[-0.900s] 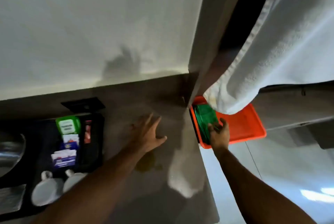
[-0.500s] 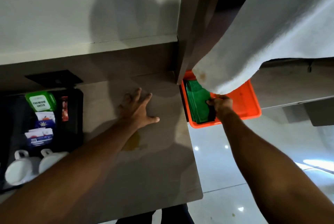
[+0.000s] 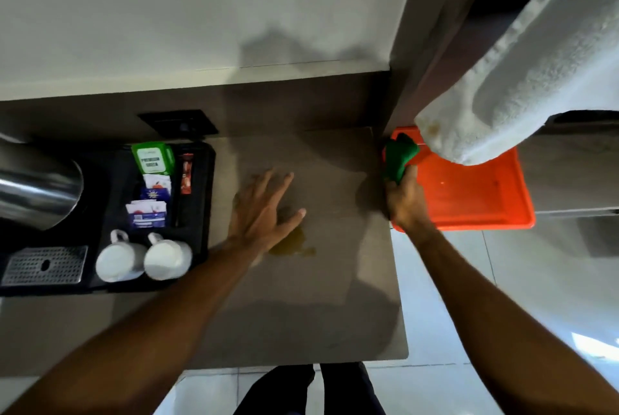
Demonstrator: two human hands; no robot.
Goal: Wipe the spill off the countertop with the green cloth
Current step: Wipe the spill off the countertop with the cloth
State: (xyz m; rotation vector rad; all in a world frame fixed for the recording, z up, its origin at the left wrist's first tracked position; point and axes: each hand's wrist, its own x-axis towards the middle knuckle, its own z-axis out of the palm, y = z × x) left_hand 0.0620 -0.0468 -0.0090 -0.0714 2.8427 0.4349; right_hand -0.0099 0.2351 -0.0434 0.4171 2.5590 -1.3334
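**Spill unwiped; green cloth in right hand at the counter's right edge**

Nearest the camera, the front edge of the grey-brown stone countertop (image 3: 301, 314) is bare. Two bare forearms reach over it from the front.

Mid-counter, a small yellowish puddle of spilled liquid (image 3: 294, 244) lies roughly midway between the front and back edges. The left hand (image 3: 264, 210) rests palm-down on the counter, fingers spread, thumb out toward the right; its heel sits just at the spill's left margin. It grips nothing.

At the counter's right edge, the right hand (image 3: 405, 200) is closed around a crumpled green cloth (image 3: 398, 156), which bunches up out of the fist. Hand and cloth are over the left rim of a rectangular orange plastic tray (image 3: 475, 193), which lies beyond the counter's right edge. Whether the cloth touches the tray cannot be told.

On the counter's left side, a black tray (image 3: 204, 213) holds two white mugs (image 3: 144, 259) lying near its front, assorted sachets (image 3: 150, 203) in its middle and a green packet (image 3: 153, 158) toward its back. A shiny metal kettle (image 3: 37, 187) stands left of these.

Farthest, a white terry towel (image 3: 522, 73) hangs over the orange tray's far side, its lower corner faintly stained. A white wall (image 3: 201, 13) rises behind the counter's back edge.
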